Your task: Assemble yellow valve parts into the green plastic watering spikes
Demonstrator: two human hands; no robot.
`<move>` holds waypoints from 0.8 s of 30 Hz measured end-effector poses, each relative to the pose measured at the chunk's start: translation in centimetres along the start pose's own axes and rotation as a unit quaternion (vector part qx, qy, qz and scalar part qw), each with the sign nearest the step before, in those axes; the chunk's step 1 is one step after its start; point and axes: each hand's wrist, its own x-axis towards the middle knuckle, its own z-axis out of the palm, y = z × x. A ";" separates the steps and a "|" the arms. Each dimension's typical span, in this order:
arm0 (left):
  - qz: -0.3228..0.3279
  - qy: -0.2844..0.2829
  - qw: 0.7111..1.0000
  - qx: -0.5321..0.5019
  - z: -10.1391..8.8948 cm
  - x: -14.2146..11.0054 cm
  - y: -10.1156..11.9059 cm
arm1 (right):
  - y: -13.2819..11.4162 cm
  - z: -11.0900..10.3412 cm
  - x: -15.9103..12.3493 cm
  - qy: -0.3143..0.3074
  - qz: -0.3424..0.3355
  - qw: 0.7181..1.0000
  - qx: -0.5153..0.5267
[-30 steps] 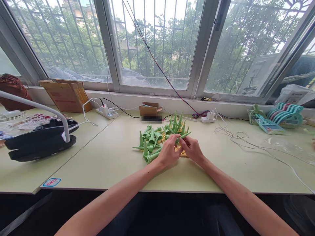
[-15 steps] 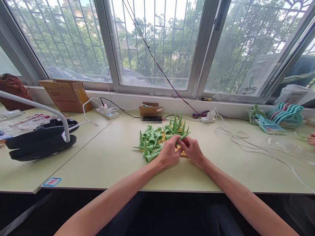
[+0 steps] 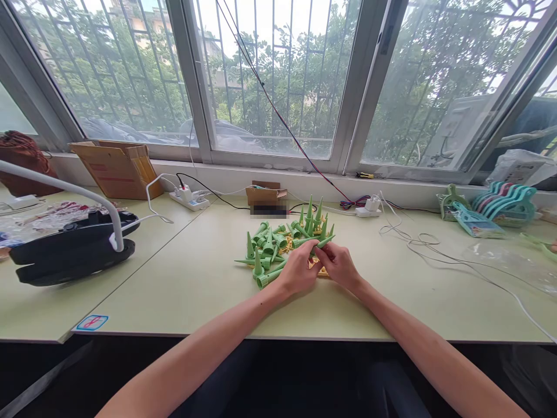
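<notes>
My left hand (image 3: 299, 268) and my right hand (image 3: 339, 265) meet over the table, fingers closed around one green plastic watering spike (image 3: 326, 241). Its pointed end sticks out to the upper right; its other end is hidden by my fingers. Just left of my hands lies a heap of similar green spikes (image 3: 268, 244), some on their sides, some upright. Behind my fingers several more spikes (image 3: 310, 217) stand point up. Small yellow plastic pieces (image 3: 287, 244) lie among them, and more yellow pieces (image 3: 322, 271) show under my hands.
A small cardboard box (image 3: 266, 194) and power strips (image 3: 190, 200) line the sill side. Loose white cables (image 3: 429, 241) cross the table at right. Teal plastic brush-like sets (image 3: 505, 203) stand far right. At left are a black lamp-like object (image 3: 73, 249) and a large carton (image 3: 117, 168).
The spike in my hands has shifted slightly, its tip a little lower and to the left. At the right edge, another person's hand and a light green piece have moved.
</notes>
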 end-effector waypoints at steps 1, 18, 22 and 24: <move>-0.001 0.000 1.000 0.004 0.0 0.0 0.0 | 0.0 0.0 0.0 -0.001 0.000 1.000 0.003; 0.017 0.015 0.998 0.059 0.0 -0.1 0.3 | -0.5 -0.2 0.1 0.005 -0.005 1.000 -0.018; 0.008 0.025 0.997 0.078 0.0 0.0 0.2 | -0.8 -0.2 0.2 0.002 -0.008 0.999 -0.031; 0.004 0.029 0.996 0.085 0.1 -0.1 0.0 | -0.9 -0.2 0.2 -0.002 -0.008 0.999 -0.034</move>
